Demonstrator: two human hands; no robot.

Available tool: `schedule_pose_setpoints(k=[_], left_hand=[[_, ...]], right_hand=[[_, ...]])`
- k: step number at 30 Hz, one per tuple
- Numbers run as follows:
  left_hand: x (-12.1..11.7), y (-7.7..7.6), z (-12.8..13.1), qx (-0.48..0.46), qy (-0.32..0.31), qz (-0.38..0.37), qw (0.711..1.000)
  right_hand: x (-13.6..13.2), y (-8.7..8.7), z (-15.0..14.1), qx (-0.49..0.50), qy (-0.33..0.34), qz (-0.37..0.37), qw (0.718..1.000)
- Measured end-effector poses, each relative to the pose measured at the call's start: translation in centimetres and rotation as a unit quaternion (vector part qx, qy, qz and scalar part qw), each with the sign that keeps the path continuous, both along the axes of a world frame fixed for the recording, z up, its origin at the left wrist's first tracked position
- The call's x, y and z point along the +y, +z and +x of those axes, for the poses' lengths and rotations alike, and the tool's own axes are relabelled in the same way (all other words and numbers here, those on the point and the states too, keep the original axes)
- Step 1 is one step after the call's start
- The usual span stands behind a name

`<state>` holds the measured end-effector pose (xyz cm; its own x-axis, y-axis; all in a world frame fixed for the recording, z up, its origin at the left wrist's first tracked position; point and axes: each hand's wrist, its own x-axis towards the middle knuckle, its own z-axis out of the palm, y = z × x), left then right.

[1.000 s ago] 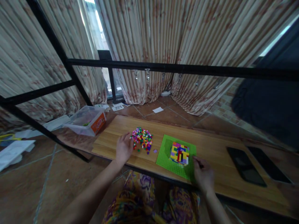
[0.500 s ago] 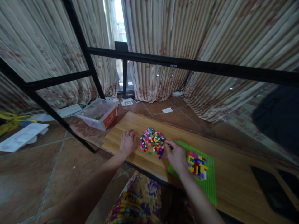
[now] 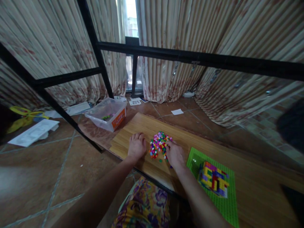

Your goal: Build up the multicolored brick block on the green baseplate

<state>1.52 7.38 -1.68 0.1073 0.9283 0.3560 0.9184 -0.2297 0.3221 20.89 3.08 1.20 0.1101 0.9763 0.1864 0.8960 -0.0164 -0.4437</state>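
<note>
A heap of small building bricks [image 3: 157,142] in many colours lies on the wooden bench [image 3: 139,122]. At the left of the heap, my left hand [image 3: 137,145] rests on the wood, fingers bent loosely and apart, holding nothing. My right hand [image 3: 175,154] is at the heap's right side, with bent fingers close together among the bricks. Whatever may be between those fingertips is too small and partly hidden. Further right sits a green baseplate [image 3: 231,207], bearing a blocky build of yellow, red, purple and orange bricks [image 3: 215,179].
A clear plastic box [image 3: 99,118] with an orange label stands on the floor beyond the bench's left end. Black metal bars [image 3: 166,52] cross in front of the curtains. A dark flat object [image 3: 293,198] lies at the bench's right. A white moulded tray [image 3: 33,133] is far left.
My right hand has moved left, away from the baseplate and over the heap's right part. My left hand stays beside the heap. The whole view has shifted a little.
</note>
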Motion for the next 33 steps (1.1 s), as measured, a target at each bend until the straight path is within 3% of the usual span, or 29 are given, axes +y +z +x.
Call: schedule_pose_setpoints(k=[4, 8, 13, 17, 22, 29, 33], left_hand=[[0.1, 0.1, -0.1, 0.002, -0.005, -0.002, 1.000], [0.2, 0.2, -0.2, 0.004, -0.008, 0.006, 1.000], [0.5, -0.1, -0.4, 0.007, -0.016, 0.023, 1.000], [0.7, -0.1, -0.4, 0.016, -0.020, 0.029, 0.999], [0.8, -0.1, -0.4, 0.022, -0.026, 0.031, 0.999], [1.0, -0.3, -0.4, 0.025, -0.020, 0.037, 0.999], [1.1, -0.4, -0.5, 0.026, -0.021, 0.041, 0.999]], right_hand=[[-2.4, 1.0, 0.6, 0.071, -0.003, 0.052, 0.996], [-7.2, 2.2, 2.4, 0.196, -0.012, 0.097, 0.976], [-13.1, 2.5, 6.4, 0.250, -0.130, 0.068, 0.957], [-15.7, 2.7, 10.0, 0.220, -0.204, 0.091, 0.950], [-16.2, 2.7, 12.4, 0.129, -0.211, 0.110, 0.963], [-14.2, 0.6, 13.0, 0.032, -0.151, 0.203, 0.967], [-13.7, -0.4, 13.1, 0.019, -0.161, 0.219, 0.962]])
